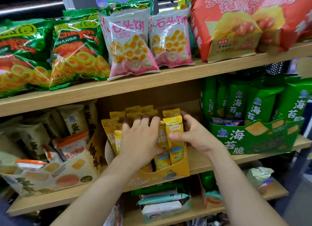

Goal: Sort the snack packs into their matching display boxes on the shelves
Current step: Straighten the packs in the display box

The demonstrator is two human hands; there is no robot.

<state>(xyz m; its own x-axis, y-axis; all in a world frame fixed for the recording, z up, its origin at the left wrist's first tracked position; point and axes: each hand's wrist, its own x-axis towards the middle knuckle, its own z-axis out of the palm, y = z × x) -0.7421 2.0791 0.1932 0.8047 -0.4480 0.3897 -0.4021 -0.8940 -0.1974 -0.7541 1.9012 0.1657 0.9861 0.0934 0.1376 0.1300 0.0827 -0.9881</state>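
A yellow display box (179,168) stands on the middle shelf, filled with several upright yellow snack packs (111,124). My left hand (140,141) lies flat against the fronts of the packs, fingers spread over their tops. My right hand (194,134) grips the rightmost yellow pack (173,126), thumb on its front and fingers behind it, standing it in the box. To the right is a green seaweed display box (253,138) with green packs (236,100) and a dark blue pack (226,122) among them. A cream egg-cake display box (50,175) at the left holds cream packs and orange-white packs (72,144).
The top shelf (152,84) carries green chicken-ring bags (77,48), pink-white biscuit bags (128,45) and red chip bags (228,26). The bottom shelf holds a box of teal and white packs (162,203), with more packs at its right end.
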